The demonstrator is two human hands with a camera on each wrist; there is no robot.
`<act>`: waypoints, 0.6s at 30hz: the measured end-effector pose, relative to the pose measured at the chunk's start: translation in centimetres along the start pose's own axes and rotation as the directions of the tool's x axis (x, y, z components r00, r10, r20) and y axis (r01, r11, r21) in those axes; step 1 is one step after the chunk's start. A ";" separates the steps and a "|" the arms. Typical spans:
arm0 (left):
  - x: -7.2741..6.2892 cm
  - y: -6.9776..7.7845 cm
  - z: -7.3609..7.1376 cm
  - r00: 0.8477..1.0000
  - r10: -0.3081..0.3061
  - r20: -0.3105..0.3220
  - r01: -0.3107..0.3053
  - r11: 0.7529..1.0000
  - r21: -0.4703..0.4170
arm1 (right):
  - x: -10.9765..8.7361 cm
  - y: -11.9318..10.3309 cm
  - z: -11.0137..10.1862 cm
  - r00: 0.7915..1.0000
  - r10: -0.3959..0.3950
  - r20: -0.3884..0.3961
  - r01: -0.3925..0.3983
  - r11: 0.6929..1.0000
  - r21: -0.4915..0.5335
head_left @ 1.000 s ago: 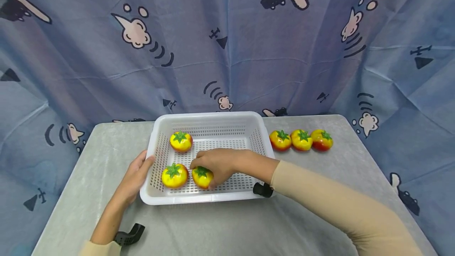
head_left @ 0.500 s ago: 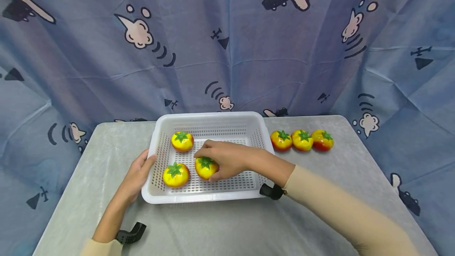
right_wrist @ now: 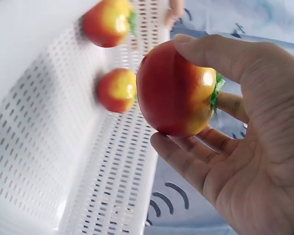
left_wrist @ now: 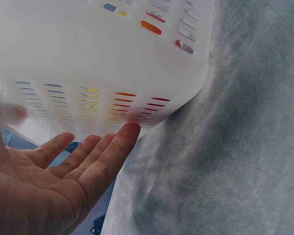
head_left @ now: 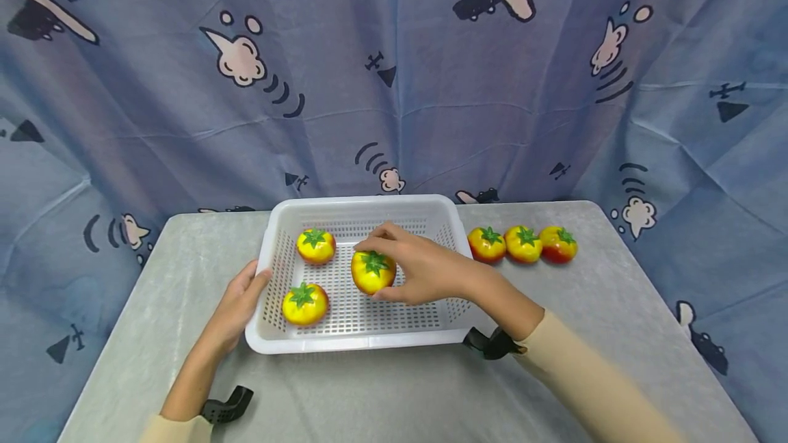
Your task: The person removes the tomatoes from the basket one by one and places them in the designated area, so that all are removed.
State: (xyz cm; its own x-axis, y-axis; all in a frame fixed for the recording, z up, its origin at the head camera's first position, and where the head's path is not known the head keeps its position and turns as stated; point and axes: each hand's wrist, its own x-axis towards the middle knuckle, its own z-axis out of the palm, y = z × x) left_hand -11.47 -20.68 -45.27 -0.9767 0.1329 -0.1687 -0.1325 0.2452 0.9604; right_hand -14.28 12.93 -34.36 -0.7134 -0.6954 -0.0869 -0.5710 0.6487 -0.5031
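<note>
Right hand [head_left: 427, 269] pinches one fruit [head_left: 371, 277]; thumb [right_wrist: 220, 53] opposite, fingers [right_wrist: 183, 159] around.

The head view looks down towards the far edge of the grey, round-cornered table [head_left: 369, 395]. Close up, the 2 wrist views share the white, rectangular plastic basket [head_left: 369, 344], left facing its outside, right its inside.

red-yellow tomato [head_left: 371, 280], green-topped, held upright over white perforated basket [head_left: 363, 343]
</note>
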 end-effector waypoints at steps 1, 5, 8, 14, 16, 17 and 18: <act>0.0 0.0 0.0 1.000 0.000 0.000 0.000 1.000 0.001 | -0.3 0.0 -0.2 1.000 -0.003 -0.016 0.003 1.000 0.003; 0.0 0.0 0.1 1.000 -0.002 0.000 0.002 1.000 0.004 | -1.4 0.0 -0.6 0.998 -0.012 -0.058 0.012 1.000 0.001; 0.0 0.0 0.1 1.000 -0.003 0.001 0.003 1.000 0.002 | -2.2 -0.1 -0.7 0.996 -0.016 -0.086 0.016 1.000 0.003; 0.0 0.0 0.2 1.000 -0.009 -0.001 0.009 1.000 0.003 | -3.5 -0.2 -0.6 0.988 -0.020 -0.151 0.020 1.000 -0.002; 0.0 0.0 0.2 1.000 -0.012 -0.004 0.012 1.000 0.003 | -3.9 -0.3 -0.5 0.985 -0.017 -0.172 0.017 1.000 0.001; 0.0 0.0 0.2 1.000 -0.014 -0.005 0.014 1.000 0.002 | -4.1 -0.4 -0.4 0.983 -0.015 -0.184 0.017 1.000 0.005; 0.0 0.0 0.1 1.000 -0.014 -0.005 0.014 1.000 0.001 | -4.3 -0.4 -0.4 0.980 -0.013 -0.196 0.015 1.000 0.009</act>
State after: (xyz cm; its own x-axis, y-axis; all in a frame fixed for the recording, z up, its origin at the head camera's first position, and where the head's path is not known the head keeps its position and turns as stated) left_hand -11.39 -20.57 -45.34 -0.9755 0.1250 -0.1808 -0.1457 0.2479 0.9578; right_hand -11.18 15.76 -33.44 -0.7718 -0.6295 0.0899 -0.5780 0.6354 -0.5120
